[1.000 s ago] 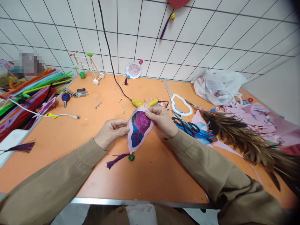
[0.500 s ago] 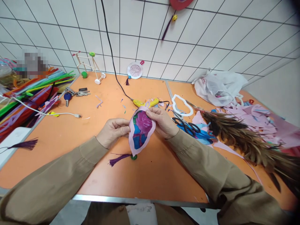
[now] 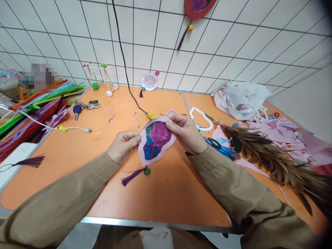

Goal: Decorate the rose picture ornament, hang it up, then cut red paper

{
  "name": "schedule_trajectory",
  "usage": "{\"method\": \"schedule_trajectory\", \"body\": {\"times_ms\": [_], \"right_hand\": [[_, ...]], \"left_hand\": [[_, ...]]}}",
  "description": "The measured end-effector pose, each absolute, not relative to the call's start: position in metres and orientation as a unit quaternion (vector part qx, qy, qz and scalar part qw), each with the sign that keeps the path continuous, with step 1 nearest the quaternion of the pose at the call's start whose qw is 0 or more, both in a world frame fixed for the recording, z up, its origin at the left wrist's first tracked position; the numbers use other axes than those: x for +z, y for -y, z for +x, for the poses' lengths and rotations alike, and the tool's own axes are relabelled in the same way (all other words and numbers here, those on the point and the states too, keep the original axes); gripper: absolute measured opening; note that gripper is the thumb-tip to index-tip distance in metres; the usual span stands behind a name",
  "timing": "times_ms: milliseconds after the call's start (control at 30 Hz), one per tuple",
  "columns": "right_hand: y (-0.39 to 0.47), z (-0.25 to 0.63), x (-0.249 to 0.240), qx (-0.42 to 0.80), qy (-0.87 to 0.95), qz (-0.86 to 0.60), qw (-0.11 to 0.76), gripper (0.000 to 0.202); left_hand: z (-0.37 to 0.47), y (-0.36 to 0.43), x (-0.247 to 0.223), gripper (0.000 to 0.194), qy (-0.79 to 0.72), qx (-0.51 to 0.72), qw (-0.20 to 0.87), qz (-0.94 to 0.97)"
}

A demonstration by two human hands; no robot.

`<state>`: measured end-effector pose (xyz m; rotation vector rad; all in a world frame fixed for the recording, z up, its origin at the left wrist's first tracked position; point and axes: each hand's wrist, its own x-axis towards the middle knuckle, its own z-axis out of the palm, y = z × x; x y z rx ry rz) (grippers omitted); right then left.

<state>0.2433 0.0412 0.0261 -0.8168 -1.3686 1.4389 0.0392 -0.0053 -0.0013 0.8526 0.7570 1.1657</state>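
Observation:
Between both hands is a pointed, pink-edged ornament (image 3: 157,138) showing a purple flower on blue. My left hand (image 3: 124,146) pinches its left edge between thumb and fingers. At the upper right edge, my right hand (image 3: 188,133) grips it, with the thumb on the front. A small pink loop (image 3: 170,113) sticks up from its top. From its lower tip hang a green bead (image 3: 147,171) and a purple tassel (image 3: 132,177), close over the orange table (image 3: 160,197). Just behind the ornament lies a yellow-handled tool (image 3: 152,116) on a black cord, partly hidden.
Keys (image 3: 89,105), a white cable (image 3: 64,129) and colourful pipe cleaners (image 3: 49,102) lie at left. A small stick frame (image 3: 102,79) stands at the back. Scissors (image 3: 214,143), a brown feather duster (image 3: 269,159), pink scraps (image 3: 282,138) and a white plastic bag (image 3: 238,100) fill the right.
The ornament has turned, its top swinging right and its face opening more to view. My right hand has moved slightly right with it. The camera view has tilted up a little.

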Motion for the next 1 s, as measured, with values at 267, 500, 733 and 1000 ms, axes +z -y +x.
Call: {"method": "schedule_trajectory", "body": {"times_ms": [267,500,733,1000], "right_hand": [[-0.035,0.244,0.039,0.588,0.567,-0.304,0.491,0.025],[-0.031,0.240,0.037,0.610,0.519,-0.310,0.512,0.027],[-0.028,0.239,0.036,0.629,0.491,-0.321,0.510,0.026],[-0.045,0.242,0.012,0.473,0.609,-0.364,0.522,0.046]], "left_hand": [[0.037,0.005,-0.001,0.027,-0.325,0.528,0.679,0.393],[0.037,0.003,-0.006,0.026,-0.329,0.526,0.661,0.421],[0.038,0.005,-0.005,0.025,-0.334,0.499,0.648,0.469],[0.040,0.007,-0.001,0.027,-0.356,0.515,0.627,0.464]]}}
